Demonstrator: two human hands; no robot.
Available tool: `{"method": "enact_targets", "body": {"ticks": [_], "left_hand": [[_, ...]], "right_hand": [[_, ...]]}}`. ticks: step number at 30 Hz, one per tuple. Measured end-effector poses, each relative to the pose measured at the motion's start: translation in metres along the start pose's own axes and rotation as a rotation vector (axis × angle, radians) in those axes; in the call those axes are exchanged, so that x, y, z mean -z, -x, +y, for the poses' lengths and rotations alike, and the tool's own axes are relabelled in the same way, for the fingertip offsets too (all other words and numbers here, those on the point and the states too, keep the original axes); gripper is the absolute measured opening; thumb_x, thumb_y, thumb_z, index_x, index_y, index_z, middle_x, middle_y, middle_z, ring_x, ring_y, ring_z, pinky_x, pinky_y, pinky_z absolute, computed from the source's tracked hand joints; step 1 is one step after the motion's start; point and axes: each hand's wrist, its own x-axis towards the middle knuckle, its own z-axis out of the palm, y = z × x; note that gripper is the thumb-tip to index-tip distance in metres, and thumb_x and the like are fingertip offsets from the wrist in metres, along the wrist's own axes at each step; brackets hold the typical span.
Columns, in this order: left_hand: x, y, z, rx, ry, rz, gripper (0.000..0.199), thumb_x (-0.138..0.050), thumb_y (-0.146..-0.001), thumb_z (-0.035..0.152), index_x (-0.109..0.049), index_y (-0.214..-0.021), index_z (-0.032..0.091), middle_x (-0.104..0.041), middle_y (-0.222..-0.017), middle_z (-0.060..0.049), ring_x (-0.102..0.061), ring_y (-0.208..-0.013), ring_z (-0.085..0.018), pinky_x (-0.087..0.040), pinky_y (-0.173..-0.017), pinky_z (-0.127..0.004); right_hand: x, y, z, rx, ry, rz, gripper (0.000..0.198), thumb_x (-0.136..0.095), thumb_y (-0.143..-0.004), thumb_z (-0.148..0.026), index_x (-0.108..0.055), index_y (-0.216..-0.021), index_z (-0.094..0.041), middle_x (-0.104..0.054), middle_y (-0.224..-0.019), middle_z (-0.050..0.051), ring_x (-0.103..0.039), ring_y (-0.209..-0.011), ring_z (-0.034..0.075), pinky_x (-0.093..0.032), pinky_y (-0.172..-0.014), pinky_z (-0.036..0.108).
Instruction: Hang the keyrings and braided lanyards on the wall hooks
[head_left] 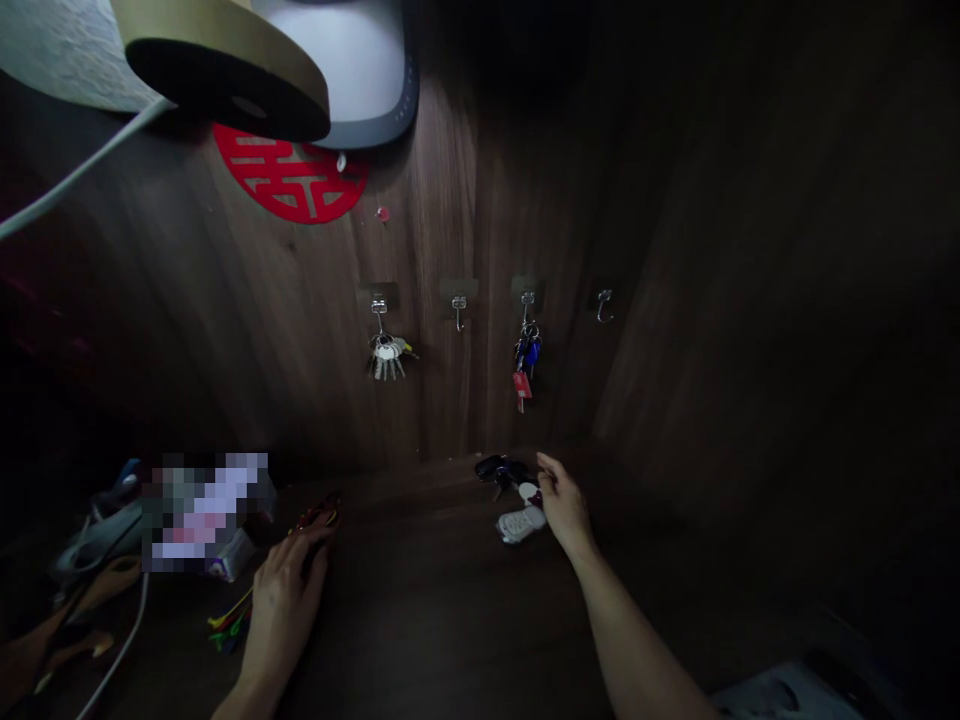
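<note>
Low on the left, my left hand (289, 585) lies over a braided red and yellow cord (319, 515), fingers bent down around it. Its green and yellow ends (231, 622) stick out on the other side of the hand. My right hand (566, 505) is at a bunch of keys on the dark wooden surface, with its fingers curled at the bunch's right edge. In that bunch are a pale remote fob (521, 524), a round white tag (529, 491) and a black car key (491, 467). The fingertips are partly hidden.
Metal hooks line the wooden wall. Silver keys (387, 353) hang from the left hook (379, 304); keys with blue heads and a red tag (523, 386) hang from another (527, 299). A blurred-out box (210, 510) and cables stand left. A lamp-like object (225, 60) juts out above.
</note>
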Motion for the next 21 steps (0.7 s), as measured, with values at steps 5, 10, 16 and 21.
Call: {"method": "enact_targets", "body": {"ticks": [5, 10, 16, 21], "left_hand": [[0.000, 0.001, 0.002, -0.017, -0.012, 0.001, 0.024, -0.043, -0.084, 0.035, -0.063, -0.092, 0.025, -0.069, -0.097, -0.004, -0.064, -0.087, -0.024, -0.050, -0.076, -0.039], [-0.002, 0.003, 0.001, -0.040, 0.001, -0.038, 0.023, -0.041, -0.085, 0.032, -0.061, -0.094, 0.024, -0.068, -0.105, -0.005, -0.062, -0.095, -0.024, -0.049, -0.080, -0.041], [-0.005, 0.004, -0.003, -0.078, 0.004, -0.044, 0.022, -0.041, -0.086, 0.032, -0.060, -0.093, 0.024, -0.068, -0.104, -0.006, -0.063, -0.093, -0.025, -0.049, -0.081, -0.041], [-0.006, 0.004, -0.002, -0.088, 0.013, -0.054, 0.022, -0.041, -0.085, 0.032, -0.061, -0.091, 0.024, -0.068, -0.103, -0.007, -0.062, -0.095, -0.025, -0.048, -0.082, -0.042]], "right_hand": [[-0.005, 0.010, -0.007, 0.141, 0.355, -0.176, 0.039, -0.046, -0.083, -0.034, -0.055, -0.120, -0.026, -0.059, -0.120, 0.007, -0.048, -0.117, 0.026, -0.033, -0.098, 0.048], [-0.005, 0.019, -0.022, 0.232, 0.500, -0.290, 0.034, -0.044, -0.087, -0.035, -0.057, -0.117, -0.027, -0.059, -0.122, 0.004, -0.047, -0.118, 0.025, -0.025, -0.102, 0.051], [-0.007, 0.033, -0.047, 0.410, 0.433, -0.481, 0.026, -0.047, -0.087, -0.027, -0.064, -0.106, -0.027, -0.065, -0.110, 0.003, -0.055, -0.106, 0.022, -0.040, -0.091, 0.042], [-0.023, 0.054, -0.064, 0.582, 0.288, -0.601, 0.029, -0.047, -0.087, -0.021, -0.060, -0.112, -0.027, -0.064, -0.112, 0.003, -0.055, -0.105, 0.019, -0.043, -0.091, 0.038]]}}
